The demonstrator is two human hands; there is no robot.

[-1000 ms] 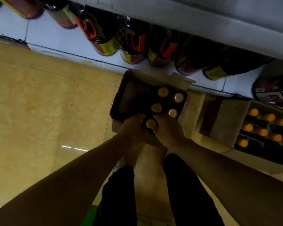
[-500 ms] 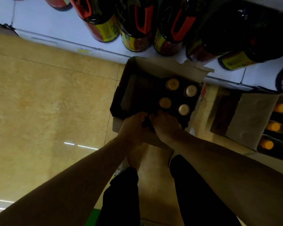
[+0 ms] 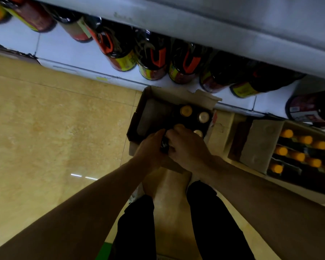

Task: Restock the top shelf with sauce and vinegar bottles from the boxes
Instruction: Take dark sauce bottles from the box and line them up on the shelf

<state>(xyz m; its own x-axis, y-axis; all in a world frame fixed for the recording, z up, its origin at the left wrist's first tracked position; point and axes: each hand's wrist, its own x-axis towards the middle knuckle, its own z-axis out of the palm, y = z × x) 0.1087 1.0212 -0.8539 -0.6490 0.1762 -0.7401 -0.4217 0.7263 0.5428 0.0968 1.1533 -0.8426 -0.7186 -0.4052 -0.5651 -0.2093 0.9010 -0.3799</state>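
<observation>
Both hands are down in the open cardboard box (image 3: 178, 94) on the floor. The left hand (image 3: 150, 149) and right hand (image 3: 188, 145) are curled tight together around one dark bottle (image 3: 165, 145); each grip is wrapped close, with just a sliver of bottle showing between them. More gold-capped bottles (image 3: 186, 110) stand right behind the knuckles. A second box (image 3: 259, 145) of orange-capped bottles (image 3: 286, 133) sits to the right, and big jugs (image 3: 120, 51) line the bottom shelf (image 3: 68, 51) just beyond.

You have two open boxes (image 3: 178, 96) on the floor. The left one shows four gold bottle caps (image 3: 186, 110), one half hidden; the right one shows about nine orange caps (image 3: 287, 133).
</observation>
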